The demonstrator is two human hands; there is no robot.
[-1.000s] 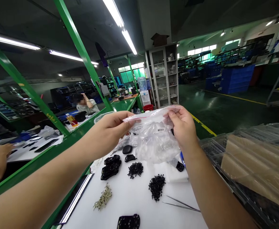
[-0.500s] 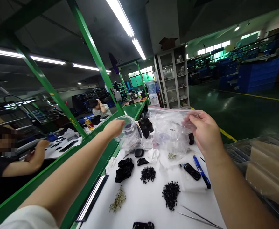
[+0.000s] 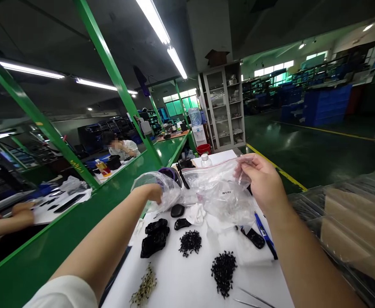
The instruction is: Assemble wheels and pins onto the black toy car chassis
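My right hand (image 3: 262, 177) pinches the top corner of a clear zip bag (image 3: 235, 205) labelled W1-03, which hangs over the white table. My left hand (image 3: 153, 193) is at the mouth of another clear plastic bag (image 3: 171, 196); its fingertips are hidden in or behind the film. Below the bags lie a black rounded part (image 3: 177, 210), black molded pieces (image 3: 155, 241), a white crumpled tissue (image 3: 196, 214) and two piles of small black parts (image 3: 190, 243), (image 3: 223, 273). A pile of small brassy parts (image 3: 144, 285) is at the lower left.
Tweezers (image 3: 254, 297) lie at the front right, a blue tool (image 3: 264, 233) by my right forearm. A white bottle (image 3: 205, 161) stands behind the bags. Clear trays (image 3: 350, 226) are stacked at right. A green partition (image 3: 62, 226) runs along the left; people sit beyond it.
My left hand has moved down into the left bag's opening. The zip bag has dropped slightly and now shows the bottle behind it. The view has shifted.
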